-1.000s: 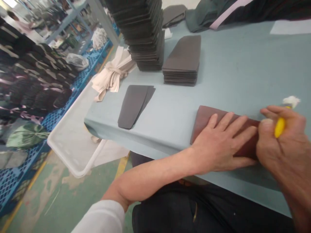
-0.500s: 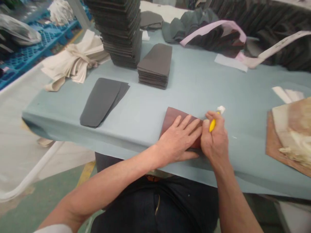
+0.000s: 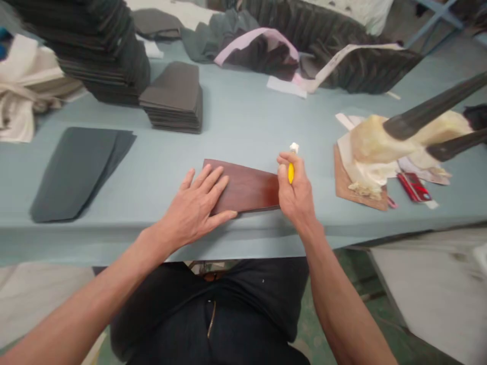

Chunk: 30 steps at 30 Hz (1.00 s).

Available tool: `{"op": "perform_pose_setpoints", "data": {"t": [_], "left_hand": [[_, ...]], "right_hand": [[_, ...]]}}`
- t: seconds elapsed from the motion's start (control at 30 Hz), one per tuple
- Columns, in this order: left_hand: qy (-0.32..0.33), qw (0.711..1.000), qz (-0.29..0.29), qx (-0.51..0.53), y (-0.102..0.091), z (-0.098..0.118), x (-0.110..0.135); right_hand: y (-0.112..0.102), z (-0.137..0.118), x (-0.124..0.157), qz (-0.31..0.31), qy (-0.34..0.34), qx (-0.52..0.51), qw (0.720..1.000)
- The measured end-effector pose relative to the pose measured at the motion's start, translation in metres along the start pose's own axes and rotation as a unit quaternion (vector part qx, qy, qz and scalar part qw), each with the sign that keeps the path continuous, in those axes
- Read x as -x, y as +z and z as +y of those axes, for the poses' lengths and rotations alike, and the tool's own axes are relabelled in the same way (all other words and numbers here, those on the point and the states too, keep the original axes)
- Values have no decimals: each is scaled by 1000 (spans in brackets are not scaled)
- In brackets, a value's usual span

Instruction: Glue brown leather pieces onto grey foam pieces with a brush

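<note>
A reddish-brown leather-like panel (image 3: 247, 186) lies flat on the table near its front edge, with a glossy right end and a dark edge beneath it. My left hand (image 3: 198, 203) rests on its left part, fingers spread and flat, the thumb along the lower edge. At the panel's right end, my right hand (image 3: 297, 190) is closed round a yellow-handled tool (image 3: 291, 173) with a white tuft at its top. The tool's lower end is hidden by my fingers.
Dark grey panels (image 3: 72, 172) lie at the left, with a short stack (image 3: 175, 96) and a tall stack (image 3: 102, 50) behind. At the right are a brown board (image 3: 344, 177), a stained cloth-covered block (image 3: 371, 142) with black bars over it, and a red packet (image 3: 414, 187).
The view has swung right. My left hand has shifted left along the panel, uncovering its middle and glossy right end. My right hand still holds the yellow-handled tool at that end.
</note>
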<state>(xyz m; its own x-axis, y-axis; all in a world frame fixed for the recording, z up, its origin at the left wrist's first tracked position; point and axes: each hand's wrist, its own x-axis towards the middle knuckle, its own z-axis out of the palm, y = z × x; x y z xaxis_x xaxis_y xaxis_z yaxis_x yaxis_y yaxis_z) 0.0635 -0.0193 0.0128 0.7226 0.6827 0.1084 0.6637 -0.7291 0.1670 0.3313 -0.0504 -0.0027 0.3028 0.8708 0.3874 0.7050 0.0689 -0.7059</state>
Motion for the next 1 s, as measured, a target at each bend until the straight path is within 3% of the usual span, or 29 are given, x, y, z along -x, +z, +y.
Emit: {"op": "perform_pose_setpoints", "data": {"t": [0.2, 0.37, 0.67, 1.0], "left_hand": [[2, 1000, 10, -1, 7, 1, -2], [5, 1000, 15, -20, 9, 0, -1], [5, 1000, 13, -12, 7, -1, -1], [-17, 1000, -6, 12, 4, 2, -3]], "right_hand": [[-29, 29, 24, 31, 42, 2, 999], [-25, 33, 38, 44, 64, 6, 997], [-11, 34, 21, 65, 80, -103, 989], [-9, 32, 12, 56, 30, -130, 989]]}}
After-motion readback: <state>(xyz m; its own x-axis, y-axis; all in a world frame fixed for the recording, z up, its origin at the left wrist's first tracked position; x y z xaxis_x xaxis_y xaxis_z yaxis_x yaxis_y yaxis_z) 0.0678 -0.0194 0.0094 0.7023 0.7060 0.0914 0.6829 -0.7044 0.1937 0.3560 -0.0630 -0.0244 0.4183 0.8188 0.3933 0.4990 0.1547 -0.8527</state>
